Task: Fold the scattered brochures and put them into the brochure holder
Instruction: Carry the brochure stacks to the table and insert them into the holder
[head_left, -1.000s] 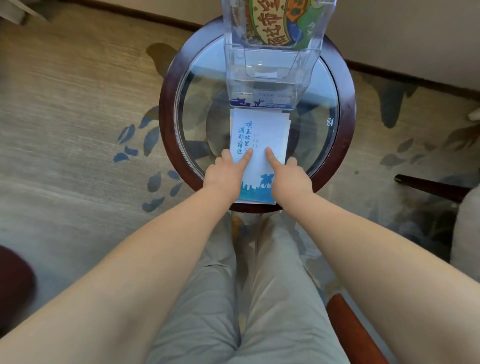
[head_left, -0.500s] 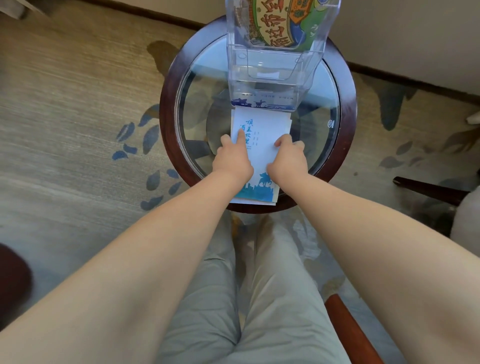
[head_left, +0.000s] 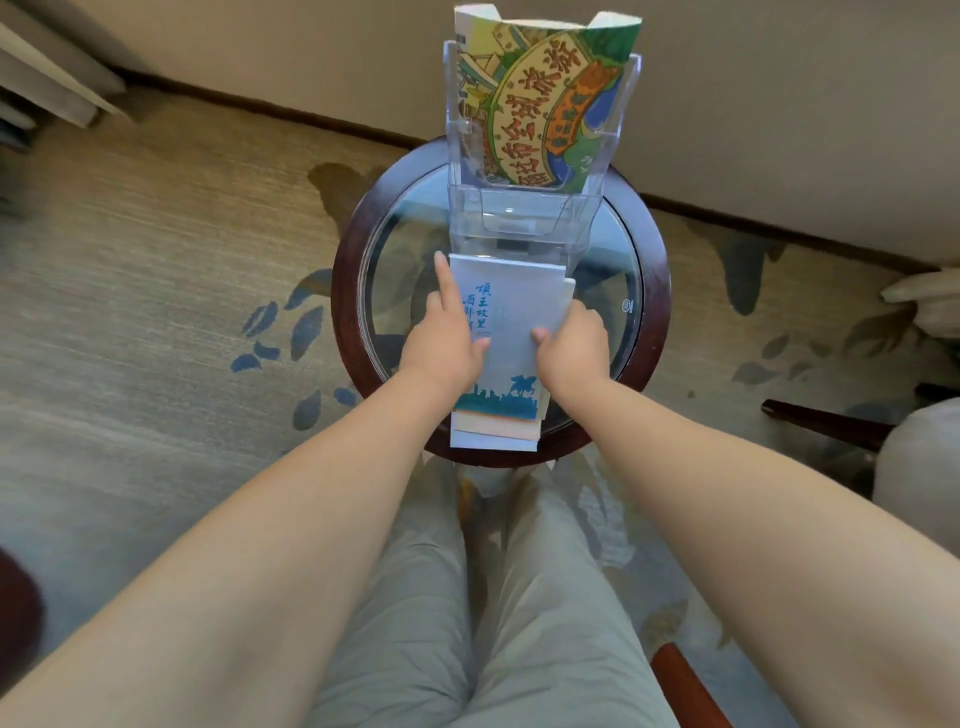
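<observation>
A folded white brochure (head_left: 514, 306) with blue lettering and a blue skyline lies on top of a small stack on the round glass table (head_left: 636, 270). My left hand (head_left: 441, 343) rests on its left edge, index finger stretched along that edge toward the far corner. My right hand (head_left: 571, 345) grips the right edge, thumb on top and fingers curled at the side. Just beyond stands a clear plastic brochure holder (head_left: 530, 223). Its back pocket holds a colourful green and orange brochure (head_left: 540, 109); the front pocket looks see-through.
Under the top brochure the near ends of other sheets (head_left: 493, 434) stick out over the table's dark wooden rim. Carpet surrounds the table, a wall runs behind it, a chair leg (head_left: 826, 423) stands at right, and my knees are below.
Both hands slid from the brochure's middle out to its side edges. My left index finger reached forward along the left edge. The view tilted up, showing more of the holder.
</observation>
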